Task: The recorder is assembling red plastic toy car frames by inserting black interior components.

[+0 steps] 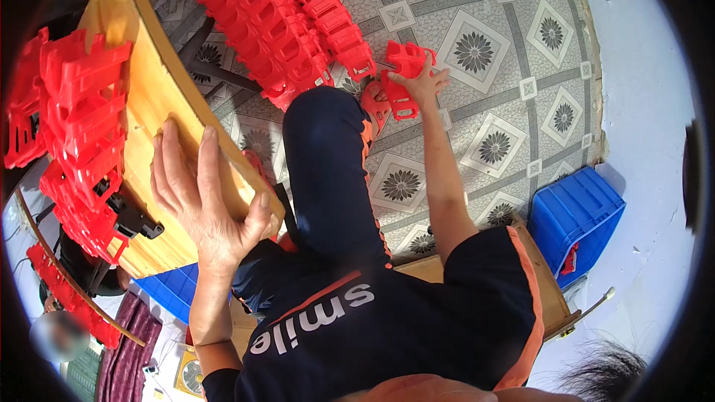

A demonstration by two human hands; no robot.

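My left hand point(205, 193) lies on the pale wooden tabletop point(141, 37) with its fingers stretched out and nothing under them that I can see. Low by the floor, my right hand point(422, 88) has thumb and forefinger on a red plastic frame piece point(404, 61) with cut-out openings; its other fingers splay off to the right. The piece is beside my foot in a red sandal point(377, 104). To the left of it, long nested rows of similar red plastic frames point(261, 22) run across the floor.
A pile of red frames point(82, 104) stands on the table's left side, near a black clip-like part point(134, 217). A blue crate point(577, 212) sits by the white wall on the right. Another person shows partly at the far left, by more red frames point(71, 298).
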